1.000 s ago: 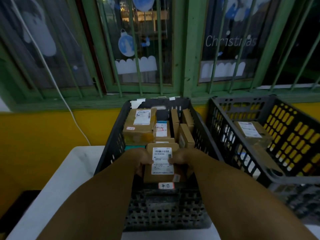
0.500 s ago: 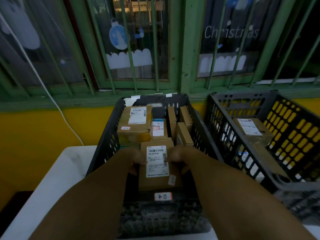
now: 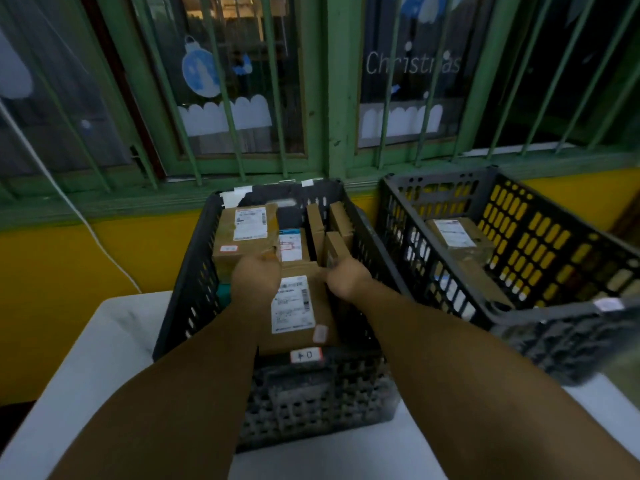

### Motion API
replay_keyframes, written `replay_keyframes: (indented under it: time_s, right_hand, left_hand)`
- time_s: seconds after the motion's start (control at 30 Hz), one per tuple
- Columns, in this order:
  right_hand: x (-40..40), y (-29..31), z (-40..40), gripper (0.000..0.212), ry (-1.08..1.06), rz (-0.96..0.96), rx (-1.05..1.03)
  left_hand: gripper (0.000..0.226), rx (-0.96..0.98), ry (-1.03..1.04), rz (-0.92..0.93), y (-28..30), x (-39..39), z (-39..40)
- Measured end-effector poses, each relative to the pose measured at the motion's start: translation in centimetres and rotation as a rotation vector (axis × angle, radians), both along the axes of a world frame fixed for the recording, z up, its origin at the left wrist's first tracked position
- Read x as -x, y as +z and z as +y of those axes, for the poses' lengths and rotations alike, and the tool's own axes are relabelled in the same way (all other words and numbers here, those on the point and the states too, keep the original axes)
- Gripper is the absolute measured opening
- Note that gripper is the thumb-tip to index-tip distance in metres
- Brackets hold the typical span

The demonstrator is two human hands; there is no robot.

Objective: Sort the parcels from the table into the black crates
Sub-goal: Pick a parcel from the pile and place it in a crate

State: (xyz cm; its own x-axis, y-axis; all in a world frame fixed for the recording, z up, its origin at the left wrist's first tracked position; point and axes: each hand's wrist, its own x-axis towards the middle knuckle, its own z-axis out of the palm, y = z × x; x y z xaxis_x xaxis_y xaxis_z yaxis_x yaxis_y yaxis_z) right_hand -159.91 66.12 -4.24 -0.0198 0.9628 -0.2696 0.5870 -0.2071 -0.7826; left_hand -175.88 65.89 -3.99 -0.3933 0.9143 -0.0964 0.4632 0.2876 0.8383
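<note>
Fingers of both hands, left (image 3: 255, 279) and right (image 3: 346, 279), curl over the far edge of a labelled brown cardboard parcel (image 3: 298, 311), now lowered deeper into the near-left black plastic crate (image 3: 180, 292), nearly placed.

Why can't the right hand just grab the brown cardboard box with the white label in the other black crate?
It probably could: that brown cardboard box lies uncovered in the open-topped right black crate. But the right hand is busy on the parcel in the middle crate.

Both hands (image 3: 301, 282) on labelled parcel (image 3: 299, 310) w/in left black crate (image 3: 187, 292)
</note>
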Motion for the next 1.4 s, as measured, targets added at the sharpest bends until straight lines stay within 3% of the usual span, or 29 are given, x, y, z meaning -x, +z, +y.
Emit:
replay_keyframes:
  time_s: [0.13, 0.27, 0.4, 0.6, 0.8, 0.9, 1.2, 1.4]
  right_hand:
    - [-3.3, 2.5, -2.4, 0.023, -0.19, 0.317, -0.201]
    - [-9.3, 5.6, -5.0, 0.046, -0.31, 0.462, -0.354]
    - [-21.7, 7.3, -10.2, 0.046, -0.506, 0.356, -0.524]
    - [-46.6, 6.1, -25.7, 0.049, -0.861, 0.118, -0.521]
    - [-66.5, 4.8, -44.8, 0.053, -1.307, 0.04, -0.495]
    - [-73.6, 4.0, -52.6, 0.054, -1.475, 0.033, -0.478]
    - [-89.2, 0.8, -63.3, 0.054, -1.727, -0.076, -0.385]
    - [-103.0, 3.0, -65.8, 0.053, -1.745, -0.131, -0.357]
  left_hand:
    - [0.023, -0.196, -0.142, -0.282, 3.2, -6.8, -1.6]
    - [0.016, -0.265, -0.236, -0.418, 5.5, -15.3, -2.7]
    - [0.01, -0.314, -0.331, -0.491, 7.4, -26.5, -6.3]
    - [0.013, -0.05, -0.614, -0.565, 6.5, -51.1, -17.4]
    - [0.003, 0.097, -1.019, -0.508, 6.1, -73.8, -33.2]
    - [0.012, 0.134, -1.204, -0.434, 6.0, -81.9, -39.3]
    - [0.002, 0.447, -1.343, -0.485, 3.3, -102.2, -50.5]
    - [0.011, 0.452, -1.383, -0.475, 5.2, -116.8, -53.4]
